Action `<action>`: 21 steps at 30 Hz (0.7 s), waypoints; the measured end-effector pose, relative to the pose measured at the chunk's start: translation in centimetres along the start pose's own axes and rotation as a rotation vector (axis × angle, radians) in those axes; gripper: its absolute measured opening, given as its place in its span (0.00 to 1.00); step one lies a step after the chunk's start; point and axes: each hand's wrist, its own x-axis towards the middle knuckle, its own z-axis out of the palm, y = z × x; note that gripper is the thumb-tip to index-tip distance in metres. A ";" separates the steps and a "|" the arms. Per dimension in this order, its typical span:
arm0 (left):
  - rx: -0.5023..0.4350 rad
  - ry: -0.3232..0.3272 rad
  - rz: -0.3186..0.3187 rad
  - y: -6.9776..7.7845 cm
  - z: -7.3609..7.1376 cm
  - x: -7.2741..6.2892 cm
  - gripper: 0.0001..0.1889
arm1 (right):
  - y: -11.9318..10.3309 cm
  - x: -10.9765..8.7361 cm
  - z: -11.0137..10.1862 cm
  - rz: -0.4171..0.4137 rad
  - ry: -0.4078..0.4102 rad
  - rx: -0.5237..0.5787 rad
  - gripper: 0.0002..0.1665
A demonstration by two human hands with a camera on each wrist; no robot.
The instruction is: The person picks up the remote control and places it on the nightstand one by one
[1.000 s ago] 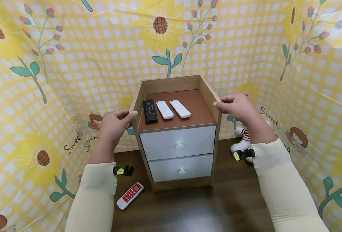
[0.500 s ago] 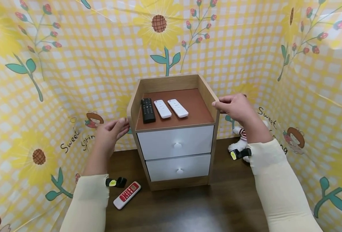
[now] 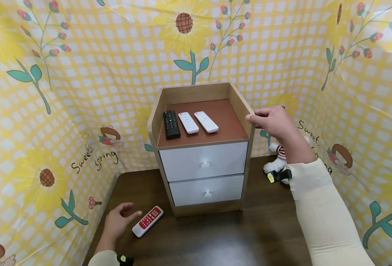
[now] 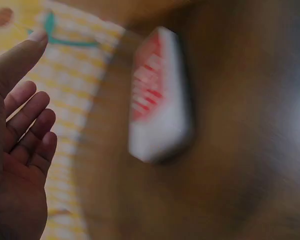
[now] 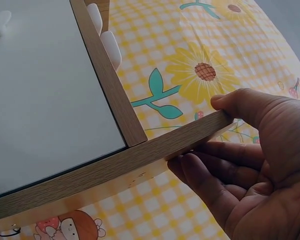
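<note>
My left hand is low on the left, its fingers loosely bent and holding nothing. Just right of its thumb, a white remote control with a red keypad lies on the dark wood table; the left wrist view shows the same remote blurred, apart from the hand. My right hand pinches the upper front of the right side panel of a small two-drawer cabinet. In the right wrist view, thumb and fingers of this hand lie on opposite faces of the panel edge.
On the cabinet's brown top lie a black remote and two white remotes, one in the middle and one to the right. A white plush toy sits behind my right forearm. Patterned yellow cloth walls the table.
My left hand has let go of the cabinet's left panel and come down toward the red-and-white remote. My right hand keeps its hold on the right panel.
</note>
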 end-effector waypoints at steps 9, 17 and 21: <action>0.011 0.043 -0.053 -5.5 4.2 -1.6 0.44 | 0.0 0.0 -0.1 -0.017 0.036 -0.030 0.30; 0.084 0.045 -0.032 -6.2 5.3 -1.6 0.45 | 0.4 0.2 0.0 -0.030 0.044 -0.026 0.30; 0.137 0.036 0.002 -6.2 5.5 -1.4 0.43 | 0.5 0.2 -0.1 -0.029 0.048 -0.035 0.30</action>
